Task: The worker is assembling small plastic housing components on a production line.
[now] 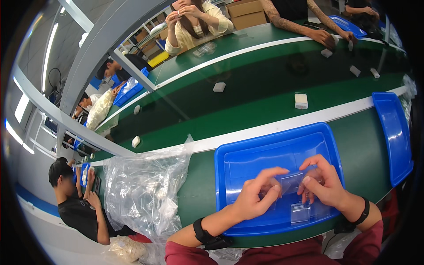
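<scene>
Over a blue tray (277, 137), my left hand (258, 196) and my right hand (324, 182) face each other with curled fingers. Between them is a thin clear plastic piece (291, 182), gripped at its two sides. Its exact shape is hard to make out, since it is see-through and partly behind my fingers. Below my right hand, inside the tray, lies another clear plastic piece (300, 213).
A large clear bag (145, 190) lies left of the tray, and a second blue tray (395, 137) is at the right. Beyond a white rail, the green conveyor belt (256, 99) carries several small white blocks (301, 100). Other people work along it.
</scene>
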`<action>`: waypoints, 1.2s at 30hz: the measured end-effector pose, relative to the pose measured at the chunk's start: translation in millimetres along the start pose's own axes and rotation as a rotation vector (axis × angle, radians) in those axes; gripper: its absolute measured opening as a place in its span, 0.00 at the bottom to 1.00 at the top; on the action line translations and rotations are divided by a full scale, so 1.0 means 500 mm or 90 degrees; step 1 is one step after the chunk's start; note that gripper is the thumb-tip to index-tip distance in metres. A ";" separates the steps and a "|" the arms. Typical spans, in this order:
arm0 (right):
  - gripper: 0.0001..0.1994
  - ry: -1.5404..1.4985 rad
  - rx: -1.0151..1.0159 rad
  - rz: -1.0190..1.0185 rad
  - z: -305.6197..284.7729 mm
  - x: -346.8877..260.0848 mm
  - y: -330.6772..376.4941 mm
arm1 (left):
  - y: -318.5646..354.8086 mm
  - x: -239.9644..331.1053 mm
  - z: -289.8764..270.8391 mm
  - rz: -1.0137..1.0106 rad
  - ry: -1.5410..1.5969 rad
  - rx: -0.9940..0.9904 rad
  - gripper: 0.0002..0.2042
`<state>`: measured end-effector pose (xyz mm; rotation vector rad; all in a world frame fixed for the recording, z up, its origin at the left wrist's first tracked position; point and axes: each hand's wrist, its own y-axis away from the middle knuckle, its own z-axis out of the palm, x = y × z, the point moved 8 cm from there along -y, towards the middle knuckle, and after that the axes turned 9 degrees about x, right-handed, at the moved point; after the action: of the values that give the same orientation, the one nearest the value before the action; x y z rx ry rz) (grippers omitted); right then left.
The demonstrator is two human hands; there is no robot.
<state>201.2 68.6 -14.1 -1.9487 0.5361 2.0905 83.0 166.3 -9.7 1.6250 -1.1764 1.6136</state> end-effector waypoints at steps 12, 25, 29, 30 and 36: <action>0.18 -0.112 0.048 -0.071 -0.007 -0.003 -0.005 | 0.007 0.006 -0.062 0.102 0.060 0.232 0.19; 0.16 -0.079 0.017 -0.034 -0.006 0.011 -0.009 | 0.006 0.002 -0.057 0.147 -0.042 0.185 0.17; 0.16 -0.078 0.033 -0.026 -0.007 0.002 -0.008 | 0.002 -0.009 -0.066 0.087 -0.011 0.247 0.16; 0.16 -0.073 0.033 -0.021 -0.007 0.002 -0.008 | 0.001 -0.011 -0.069 0.087 -0.010 0.247 0.16; 0.15 -0.031 0.026 0.006 -0.009 0.013 -0.010 | -0.002 -0.021 -0.065 0.017 -0.045 0.220 0.17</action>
<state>206.9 70.9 -21.3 -1.8721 0.5737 2.1094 69.2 196.8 -15.9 1.8976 -0.9960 1.8697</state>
